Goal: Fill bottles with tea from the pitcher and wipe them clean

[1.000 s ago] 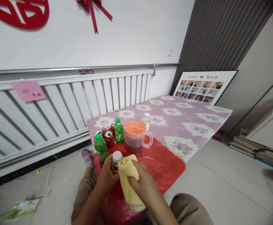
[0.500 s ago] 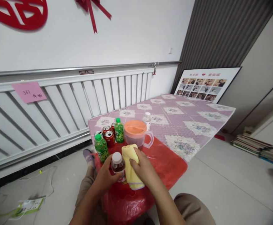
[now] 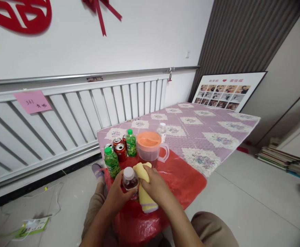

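Observation:
My left hand (image 3: 119,191) is wrapped round a small clear bottle (image 3: 130,180) with a white cap and dark liquid inside. The bottle stands upright over the red plastic sheet (image 3: 181,175). In my right hand (image 3: 153,181) is a folded yellow cloth (image 3: 146,199), which touches or nearly touches the bottle's right side. Just beyond the cloth stands a clear pitcher (image 3: 148,147) with an orange lid and a handle on its right. Left of it are a green-capped bottle (image 3: 131,144), another green bottle (image 3: 112,163) and several red cans (image 3: 120,152).
Behind the pitcher is a white-capped clear bottle (image 3: 162,132). A purple floral cloth (image 3: 201,128) covers the table. Along the wall runs a white radiator (image 3: 129,99). A photo board (image 3: 222,91) leans at the far end. On the floor lies a power strip (image 3: 34,226).
My right hand has shifted slightly, and the yellow cloth is bunched more narrowly, its top a little lower. My left hand and the bottle have hardly moved.

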